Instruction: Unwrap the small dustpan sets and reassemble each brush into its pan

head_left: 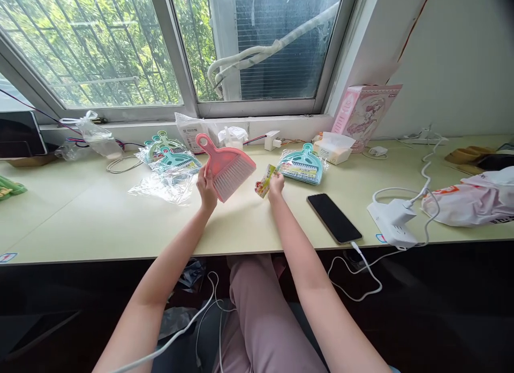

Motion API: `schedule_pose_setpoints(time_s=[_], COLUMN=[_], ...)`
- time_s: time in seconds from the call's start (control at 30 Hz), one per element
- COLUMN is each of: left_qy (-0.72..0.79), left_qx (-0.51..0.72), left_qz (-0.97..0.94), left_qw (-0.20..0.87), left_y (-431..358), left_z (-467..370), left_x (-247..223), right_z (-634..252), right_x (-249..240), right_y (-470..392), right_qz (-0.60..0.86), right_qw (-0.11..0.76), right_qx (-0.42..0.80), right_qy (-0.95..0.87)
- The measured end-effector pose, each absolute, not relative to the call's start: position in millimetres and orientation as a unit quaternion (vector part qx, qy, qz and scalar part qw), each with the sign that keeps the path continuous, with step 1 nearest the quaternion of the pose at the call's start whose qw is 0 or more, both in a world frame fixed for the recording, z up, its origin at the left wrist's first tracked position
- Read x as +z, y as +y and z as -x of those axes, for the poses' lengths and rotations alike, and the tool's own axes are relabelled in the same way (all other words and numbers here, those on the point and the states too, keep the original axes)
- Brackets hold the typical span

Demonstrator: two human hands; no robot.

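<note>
Above the middle of the surface [120, 223], the left hand [207, 190] has its grip closed on the pink dustpan [228, 169], tilted with its handle up. The right hand [276, 185], grip pinched shut, holds the card [265, 181] between the dustpan and a teal set [303, 163].

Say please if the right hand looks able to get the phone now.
Probably yes: the phone lies uncovered, with nothing between it and the right hand, though that hand holds a yellow card and may need to release it.
</note>
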State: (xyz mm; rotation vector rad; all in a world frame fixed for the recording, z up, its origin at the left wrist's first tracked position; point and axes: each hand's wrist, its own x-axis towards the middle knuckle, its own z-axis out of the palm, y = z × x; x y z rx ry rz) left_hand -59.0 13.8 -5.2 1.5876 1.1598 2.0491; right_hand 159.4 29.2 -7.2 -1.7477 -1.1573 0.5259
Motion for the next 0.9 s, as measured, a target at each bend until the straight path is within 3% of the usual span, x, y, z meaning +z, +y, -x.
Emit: schedule_pose_setpoints(time_s=[0.27, 0.43, 0.53, 0.9], left_qy=[0.422, 0.448, 0.471, 0.409], left_qx=[0.721, 0.685, 0.617, 0.540], left_qz=[-0.548, -0.573, -0.629, -0.734], left_qw=[0.045, 0.034, 0.034, 0.044], left_y=[-4.7, -16.1, -20.1, -16.5], left_z=[59.9, 50.7, 44.5, 44.2], left_x=[13.5, 11.8, 2.9, -10.2], right_z=[-187.1, -154.8, -117.7, -101.3], right_x=[-7.0, 4.2, 8.2, 19.0], right_y=[12.6, 0.3, -9.0, -24.7], right_qz=[0.776, 0.637, 0.516, 0.567], right_qw=[0.399, 0.528, 0.530, 0.544], right_qx=[0.074, -0.083, -0.032, 0.118], right_qy=[-0.484, -0.555, -0.672, -0.607])
